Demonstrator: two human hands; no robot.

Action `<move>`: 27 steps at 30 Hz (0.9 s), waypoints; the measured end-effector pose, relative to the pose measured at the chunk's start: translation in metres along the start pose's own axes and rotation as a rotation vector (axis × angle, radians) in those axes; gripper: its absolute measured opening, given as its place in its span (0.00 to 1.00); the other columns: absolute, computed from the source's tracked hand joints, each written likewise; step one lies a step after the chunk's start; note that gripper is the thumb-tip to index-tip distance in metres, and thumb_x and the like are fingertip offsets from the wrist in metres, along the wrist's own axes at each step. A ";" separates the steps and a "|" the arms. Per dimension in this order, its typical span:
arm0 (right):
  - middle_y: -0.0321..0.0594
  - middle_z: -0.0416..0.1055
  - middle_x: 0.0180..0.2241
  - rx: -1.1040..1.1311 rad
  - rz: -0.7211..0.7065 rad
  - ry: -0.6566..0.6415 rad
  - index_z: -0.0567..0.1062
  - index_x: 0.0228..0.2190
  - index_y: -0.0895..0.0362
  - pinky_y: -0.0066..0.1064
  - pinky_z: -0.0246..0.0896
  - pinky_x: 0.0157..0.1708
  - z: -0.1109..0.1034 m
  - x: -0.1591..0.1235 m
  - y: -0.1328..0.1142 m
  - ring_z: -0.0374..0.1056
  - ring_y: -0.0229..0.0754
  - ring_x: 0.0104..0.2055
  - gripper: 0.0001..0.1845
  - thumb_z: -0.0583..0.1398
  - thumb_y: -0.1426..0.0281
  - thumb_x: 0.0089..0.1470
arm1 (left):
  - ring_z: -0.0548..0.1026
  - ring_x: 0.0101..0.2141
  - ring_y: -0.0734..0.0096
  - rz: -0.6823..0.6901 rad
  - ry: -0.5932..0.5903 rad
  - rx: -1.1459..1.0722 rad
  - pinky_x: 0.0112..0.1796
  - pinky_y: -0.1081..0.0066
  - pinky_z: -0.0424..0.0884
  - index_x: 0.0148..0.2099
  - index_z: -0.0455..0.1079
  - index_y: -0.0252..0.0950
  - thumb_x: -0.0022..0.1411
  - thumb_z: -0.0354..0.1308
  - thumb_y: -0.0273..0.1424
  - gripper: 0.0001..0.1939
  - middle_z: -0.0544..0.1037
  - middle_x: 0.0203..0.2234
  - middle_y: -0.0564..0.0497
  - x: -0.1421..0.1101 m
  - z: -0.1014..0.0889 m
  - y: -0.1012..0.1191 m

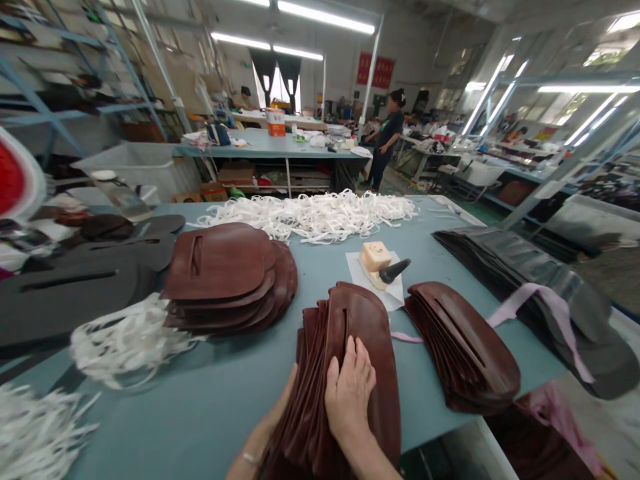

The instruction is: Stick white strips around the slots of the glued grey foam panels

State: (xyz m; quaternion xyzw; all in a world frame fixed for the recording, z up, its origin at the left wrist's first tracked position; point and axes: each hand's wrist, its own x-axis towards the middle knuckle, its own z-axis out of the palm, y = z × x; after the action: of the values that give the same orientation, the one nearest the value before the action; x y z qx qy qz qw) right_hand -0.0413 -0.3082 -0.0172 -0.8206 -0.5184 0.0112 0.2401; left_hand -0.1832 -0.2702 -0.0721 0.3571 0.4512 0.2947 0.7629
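A fanned stack of brown leather panels [370, 333], each with a rounded end and a slot, lies in front of me at the table's near side. My right hand [353, 387] rests flat on the top panel, fingers stretched out beside its slot. Along the stack's left side is my left hand [283, 403], its fingers hidden by the leather. To the right lies a second fanned stack of brown panels [465, 340]. At the left, a taller pile of brown panels [220, 267] sits on the blue-green table [210, 413].
White strips [310, 217] are heaped along the far edge, with more white strips [130, 340] at left. A pale block [376, 257] and a black-handled tool [395, 271] lie on paper. Black panels [540, 293] flank the right side. A person [387, 137] stands beyond.
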 end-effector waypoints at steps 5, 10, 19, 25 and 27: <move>0.58 0.53 0.62 -0.038 -0.014 -0.032 0.60 0.59 0.65 0.56 0.41 0.58 0.038 -0.007 0.014 0.46 0.58 0.64 0.29 0.49 0.66 0.59 | 0.56 0.62 0.55 -0.213 -0.331 -0.117 0.63 0.58 0.47 0.59 0.65 0.32 0.56 0.48 0.59 0.41 0.66 0.58 0.44 0.019 -0.014 -0.003; 0.57 0.57 0.60 0.041 0.035 -0.036 0.63 0.57 0.65 0.57 0.43 0.57 0.030 0.000 0.011 0.51 0.59 0.61 0.29 0.51 0.65 0.57 | 0.49 0.64 0.55 -0.271 -0.172 -0.008 0.64 0.60 0.43 0.62 0.61 0.29 0.52 0.58 0.55 0.44 0.57 0.62 0.43 0.027 -0.023 -0.011; 0.57 0.60 0.54 0.251 -0.112 -0.471 0.67 0.53 0.60 0.56 0.56 0.51 -0.009 0.047 0.045 0.57 0.63 0.55 0.36 0.64 0.64 0.41 | 0.57 0.62 0.53 -0.208 0.133 0.304 0.63 0.58 0.50 0.60 0.62 0.31 0.51 0.61 0.50 0.40 0.61 0.61 0.41 0.033 -0.005 -0.002; 0.45 0.65 0.50 0.521 -0.221 -0.558 0.72 0.45 0.54 0.48 0.46 0.59 -0.003 0.182 0.113 0.57 0.52 0.56 0.23 0.63 0.59 0.47 | 0.62 0.59 0.49 -0.194 0.385 0.584 0.62 0.54 0.50 0.58 0.64 0.29 0.51 0.57 0.56 0.42 0.68 0.56 0.37 0.038 -0.014 -0.009; 0.48 0.62 0.55 0.556 -0.113 -0.682 0.70 0.50 0.55 0.49 0.41 0.61 0.020 0.232 0.131 0.53 0.54 0.60 0.32 0.65 0.55 0.43 | 0.57 0.61 0.51 -0.197 0.550 0.548 0.63 0.55 0.46 0.61 0.60 0.30 0.51 0.54 0.58 0.45 0.63 0.60 0.38 0.019 -0.017 -0.028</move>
State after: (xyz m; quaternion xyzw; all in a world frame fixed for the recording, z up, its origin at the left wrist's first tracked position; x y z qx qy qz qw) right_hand 0.1719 -0.1474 -0.0344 -0.6447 -0.5894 0.4070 0.2671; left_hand -0.1874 -0.2667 -0.1096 0.4102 0.7328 0.1733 0.5145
